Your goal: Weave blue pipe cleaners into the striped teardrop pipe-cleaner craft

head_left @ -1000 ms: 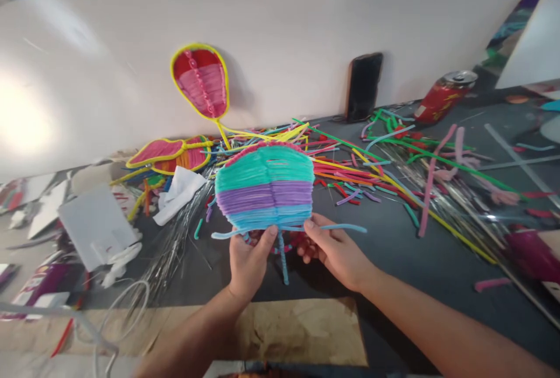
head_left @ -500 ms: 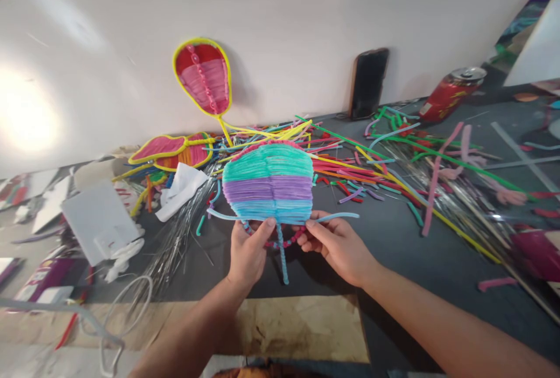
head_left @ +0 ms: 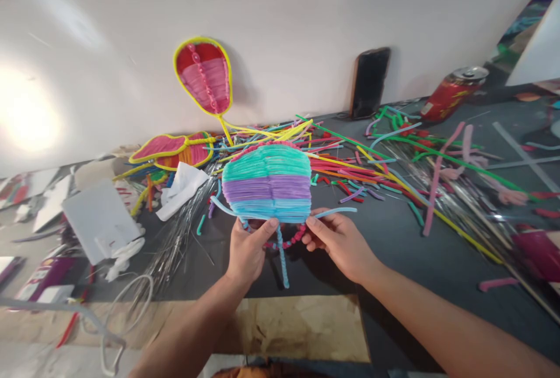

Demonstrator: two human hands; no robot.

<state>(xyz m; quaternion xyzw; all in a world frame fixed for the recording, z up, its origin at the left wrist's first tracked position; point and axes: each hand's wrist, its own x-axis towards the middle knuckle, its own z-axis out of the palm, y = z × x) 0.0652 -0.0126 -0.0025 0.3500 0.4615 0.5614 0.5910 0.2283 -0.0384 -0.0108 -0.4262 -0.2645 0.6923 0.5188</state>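
Note:
Between my hands is a woven pipe-cleaner piece (head_left: 268, 182), banded in green, purple and light blue, with a dark pink wrapped rim at its top and bottom. My left hand (head_left: 248, 252) pinches its lower left part, thumb beside the twisted blue stem (head_left: 283, 258) that hangs from the middle. My right hand (head_left: 341, 247) grips the lower right edge between thumb and fingers. A loose light-blue pipe-cleaner end (head_left: 336, 212) sticks out to the right above that hand, and another (head_left: 222, 206) juts out at the left. Both hands' fingertips are partly hidden behind the piece.
Loose pipe cleaners (head_left: 350, 168) in many colours spread behind the piece. A finished pink-and-red yellow-edged piece (head_left: 205, 77) leans on the white wall. Also there are a phone (head_left: 371, 83), a red can (head_left: 452, 95), wire stems (head_left: 175, 249) and brown paper (head_left: 301, 325).
The held piece has tilted slightly, and its left light-blue end now points more upward. Both hands keep their hold in almost the same place.

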